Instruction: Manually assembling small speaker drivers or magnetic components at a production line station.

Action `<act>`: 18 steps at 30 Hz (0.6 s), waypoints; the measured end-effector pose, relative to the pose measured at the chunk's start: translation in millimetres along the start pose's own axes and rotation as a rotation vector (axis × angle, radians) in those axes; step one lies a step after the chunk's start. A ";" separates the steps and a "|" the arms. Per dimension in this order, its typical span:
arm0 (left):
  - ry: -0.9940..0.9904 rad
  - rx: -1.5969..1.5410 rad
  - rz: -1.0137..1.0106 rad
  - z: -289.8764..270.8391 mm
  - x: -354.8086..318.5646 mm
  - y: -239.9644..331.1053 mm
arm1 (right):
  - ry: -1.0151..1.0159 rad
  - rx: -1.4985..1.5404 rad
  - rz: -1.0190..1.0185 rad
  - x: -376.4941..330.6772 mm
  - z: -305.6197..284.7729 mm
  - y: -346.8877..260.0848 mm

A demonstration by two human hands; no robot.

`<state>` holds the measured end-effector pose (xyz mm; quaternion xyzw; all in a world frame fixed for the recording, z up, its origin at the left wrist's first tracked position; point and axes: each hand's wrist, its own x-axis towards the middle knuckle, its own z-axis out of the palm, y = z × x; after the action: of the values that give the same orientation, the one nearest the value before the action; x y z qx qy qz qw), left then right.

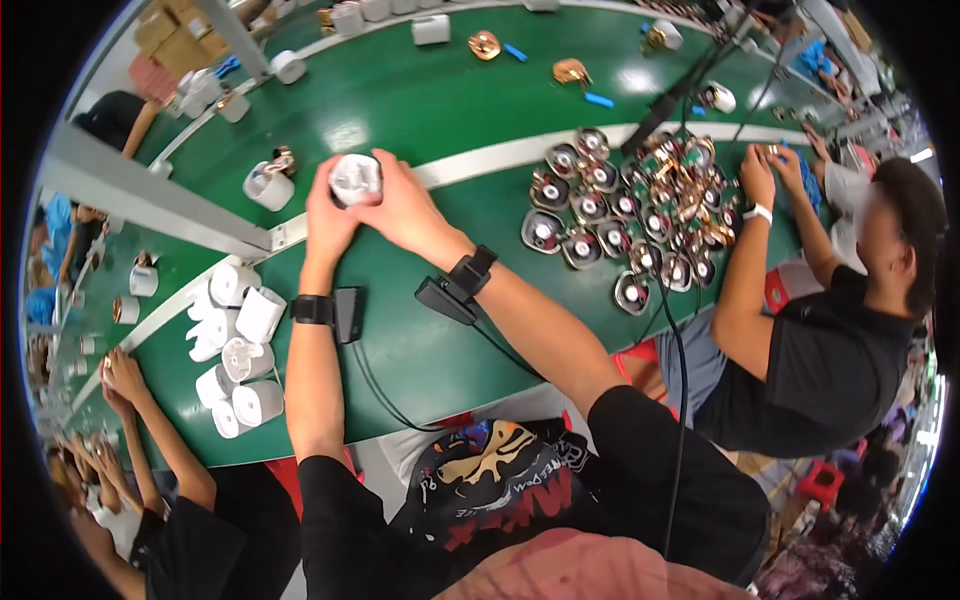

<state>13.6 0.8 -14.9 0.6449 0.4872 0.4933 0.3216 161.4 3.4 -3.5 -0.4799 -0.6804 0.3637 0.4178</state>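
Between both hands I hold a white plastic housing (353,178), its open, hollow side facing up, with a dark edge along its right side. My left hand (325,212) wraps round its left side. My right hand (408,207) grips the right side, with its thumb across the near edge. Left of my forearms, several white housings (236,345) lie in a cluster on the green bench. To the right, a large group of round dark-rimmed speaker-like parts (590,207) with copper-coloured pieces spreads over the bench.
A white divider strip (490,161) separates my bench from the green belt (390,90). A housing with copper parts (268,186) stands beyond the grey post (170,190). Copper coils (484,45) and blue pieces (599,101) lie farther off. A co-worker (810,330) sits at right; black cables hang nearby.
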 end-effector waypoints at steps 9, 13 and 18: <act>0.070 0.020 -0.100 -10.8 -0.4 -7.9 | 0.165 -0.362 -0.283 -162.4 -139.8 -33.1; 0.081 0.089 -0.088 -9.4 -1.5 -4.4 | 0.380 -0.553 -0.011 -222.0 -170.9 -9.7; 0.075 0.071 -0.080 -5.5 0.9 -5.8 | 0.404 -0.629 0.151 -238.1 -195.2 23.8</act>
<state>6.6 3.1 -18.1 0.6168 0.5416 0.4863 0.2995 394.1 -199.5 -1.6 -0.6955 -0.6254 0.0648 0.3479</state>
